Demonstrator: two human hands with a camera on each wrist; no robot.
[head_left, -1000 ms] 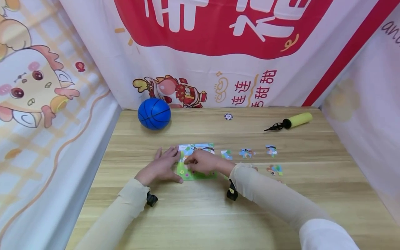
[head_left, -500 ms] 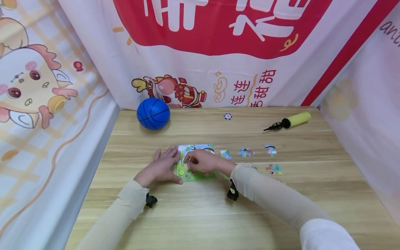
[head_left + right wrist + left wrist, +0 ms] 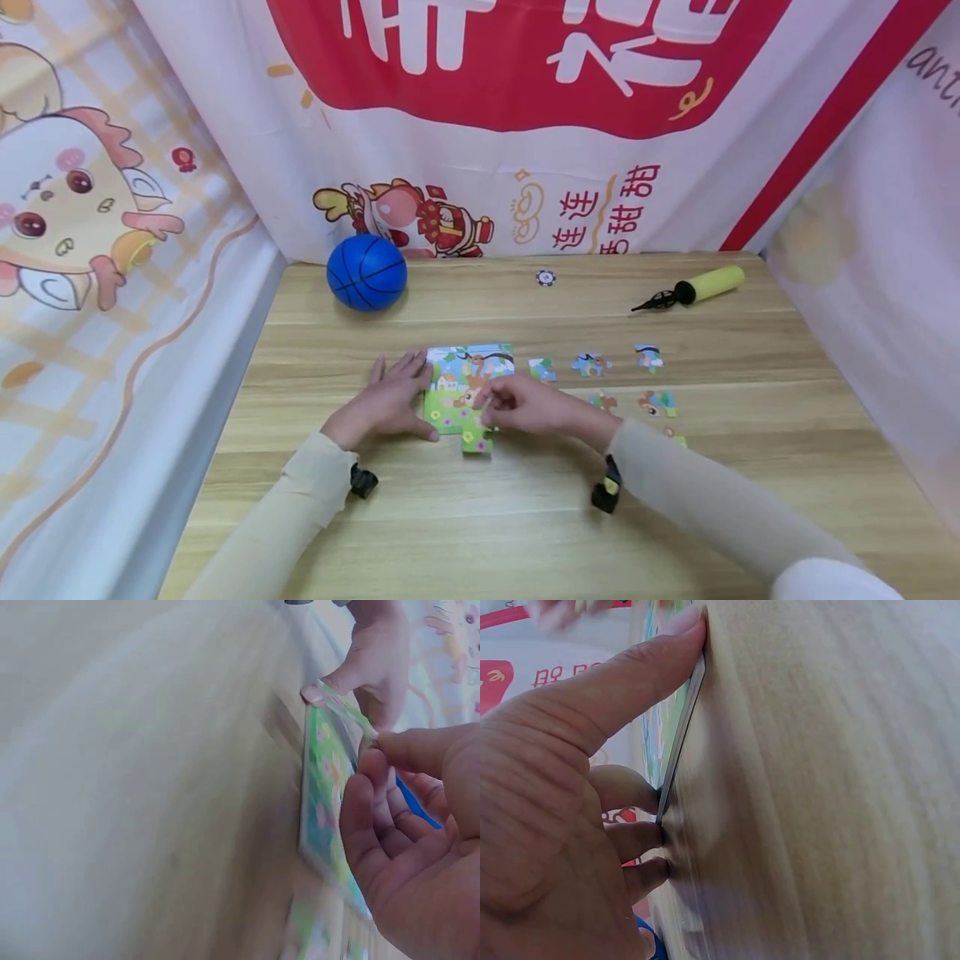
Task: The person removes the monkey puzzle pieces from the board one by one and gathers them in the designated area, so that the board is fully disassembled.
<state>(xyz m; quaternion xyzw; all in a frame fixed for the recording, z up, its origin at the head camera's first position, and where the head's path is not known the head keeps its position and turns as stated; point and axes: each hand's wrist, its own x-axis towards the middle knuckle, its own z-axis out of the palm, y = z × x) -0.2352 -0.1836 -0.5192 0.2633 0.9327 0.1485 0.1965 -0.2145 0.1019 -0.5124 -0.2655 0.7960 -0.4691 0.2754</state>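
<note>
A jigsaw puzzle board (image 3: 444,418) with a house, animal and flower picture lies flat on the wooden table. My left hand (image 3: 386,400) rests along its left side, fingers spread; in the left wrist view the thumb (image 3: 641,671) reaches the near corner and the fingertips touch the edge. Between thumb and fingertips, my right hand (image 3: 536,406) pinches a green flowered puzzle piece (image 3: 474,440), which overlaps the board's near edge. Seen almost edge-on in the right wrist view, the held puzzle piece (image 3: 349,712) stands off the board's surface.
Several loose puzzle pieces, among them a blue one (image 3: 592,364) and one with an animal face (image 3: 657,403), lie right of the board. Farther back are a blue ball (image 3: 367,272), a poker chip (image 3: 546,277) and a yellow hand pump (image 3: 712,284). Printed cloth surrounds the table.
My right hand has moved right and nearer to me from over the board's left half, and the green puzzle piece now shows in its fingers. The left hand stays put.
</note>
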